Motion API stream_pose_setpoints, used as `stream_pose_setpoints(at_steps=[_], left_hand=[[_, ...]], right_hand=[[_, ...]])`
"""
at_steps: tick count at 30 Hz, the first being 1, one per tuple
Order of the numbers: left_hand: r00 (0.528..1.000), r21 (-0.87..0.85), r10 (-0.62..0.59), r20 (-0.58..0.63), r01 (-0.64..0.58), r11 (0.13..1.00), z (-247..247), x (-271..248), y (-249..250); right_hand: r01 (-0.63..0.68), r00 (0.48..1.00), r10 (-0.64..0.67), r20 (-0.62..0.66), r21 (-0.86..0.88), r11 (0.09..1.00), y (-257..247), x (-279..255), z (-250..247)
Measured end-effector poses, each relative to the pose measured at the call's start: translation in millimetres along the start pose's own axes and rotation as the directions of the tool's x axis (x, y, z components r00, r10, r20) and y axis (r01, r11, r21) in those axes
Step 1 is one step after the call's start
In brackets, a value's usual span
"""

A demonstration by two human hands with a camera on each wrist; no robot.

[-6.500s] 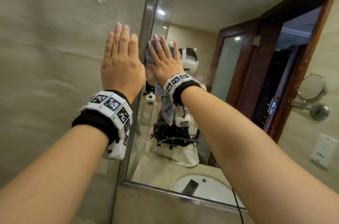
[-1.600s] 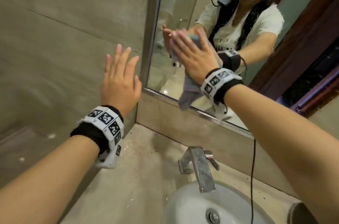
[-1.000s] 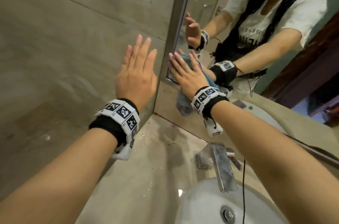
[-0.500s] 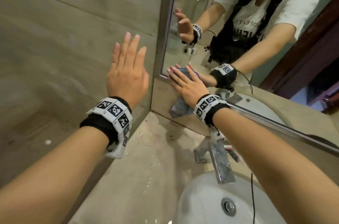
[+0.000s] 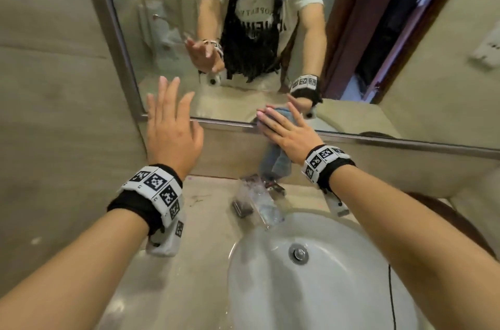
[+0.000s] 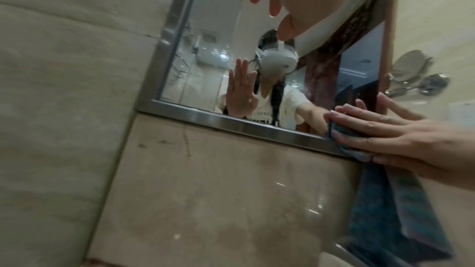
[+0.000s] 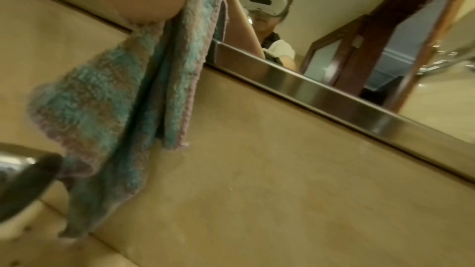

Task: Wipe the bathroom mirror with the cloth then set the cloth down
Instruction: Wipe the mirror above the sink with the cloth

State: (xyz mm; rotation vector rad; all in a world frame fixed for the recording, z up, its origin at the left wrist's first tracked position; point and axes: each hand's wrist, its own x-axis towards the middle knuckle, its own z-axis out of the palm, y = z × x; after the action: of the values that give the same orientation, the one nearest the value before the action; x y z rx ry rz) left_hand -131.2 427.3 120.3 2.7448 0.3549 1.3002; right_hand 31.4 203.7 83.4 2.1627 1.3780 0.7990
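The mirror (image 5: 167, 32) has a steel frame and fills the wall above the sink. My right hand (image 5: 286, 132) lies flat with straight fingers and presses the blue-and-pink cloth (image 5: 276, 162) against the mirror's bottom frame edge. The cloth's lower part (image 7: 107, 113) hangs down over the stone backsplash, above the tap. In the left wrist view the right hand (image 6: 390, 135) covers the cloth (image 6: 390, 206) at the frame. My left hand (image 5: 173, 129) is raised with spread, straight fingers near the mirror's lower left corner and holds nothing.
A chrome tap (image 5: 257, 200) stands just under the hanging cloth. The white basin (image 5: 270, 289) sits below it in a beige stone counter (image 5: 200, 235). A tiled side wall (image 5: 54, 113) closes the left. A round shaving mirror (image 6: 411, 72) is on the right wall.
My right hand has slid the cloth rightward along the mirror's bottom edge, away from the left corner. The left hand has stayed raised and flat while the view swung right, over the basin.
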Motion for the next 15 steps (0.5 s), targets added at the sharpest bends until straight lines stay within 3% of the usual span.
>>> stream_pose_setpoints(at_steps=[9, 15], left_hand=[[0.997, -0.100, 0.069, 0.045, -0.064, 0.993, 33, -15, 113], [0.996, -0.174, 0.039, 0.076, -0.025, 0.984, 62, -28, 237]], right_hand=[[-0.134, 0.989, 0.138, 0.044, -0.090, 0.987, 78, -139, 30], [-0.259, 0.933, 0.289, 0.212, -0.160, 0.953, 135, -244, 48]])
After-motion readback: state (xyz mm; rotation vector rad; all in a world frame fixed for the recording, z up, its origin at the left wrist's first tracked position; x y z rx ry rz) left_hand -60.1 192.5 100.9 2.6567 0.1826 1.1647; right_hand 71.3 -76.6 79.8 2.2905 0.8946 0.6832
